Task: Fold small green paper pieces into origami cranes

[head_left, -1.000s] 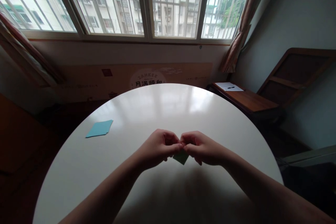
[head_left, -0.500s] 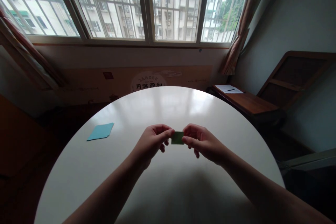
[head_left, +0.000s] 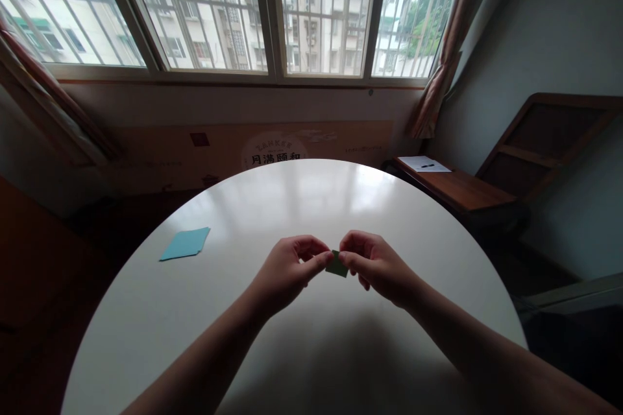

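Note:
A small dark green piece of paper (head_left: 337,267) is held up over the white round table (head_left: 272,363), tilted, with one corner pointing down. My left hand (head_left: 292,269) pinches its upper left part between thumb and forefinger. From the other side, my right hand (head_left: 374,264) grips its upper right part the same way. The two hands' fingertips are close together, and they cover the paper's upper edges. Farther left on the table lies a small stack of light blue paper sheets (head_left: 185,244), apart from both hands.
Behind the table stands a low wall with a printed panel (head_left: 331,142) beneath barred windows (head_left: 321,13). At the right is a wooden chair (head_left: 477,188) with a white sheet (head_left: 423,164) and a pen on its seat. Curtains (head_left: 438,91) hang at the window's sides.
My left hand has shifted right, closer to my right hand. The green paper has turned from level to tilted, and less of it shows. The blue sheets lie as before.

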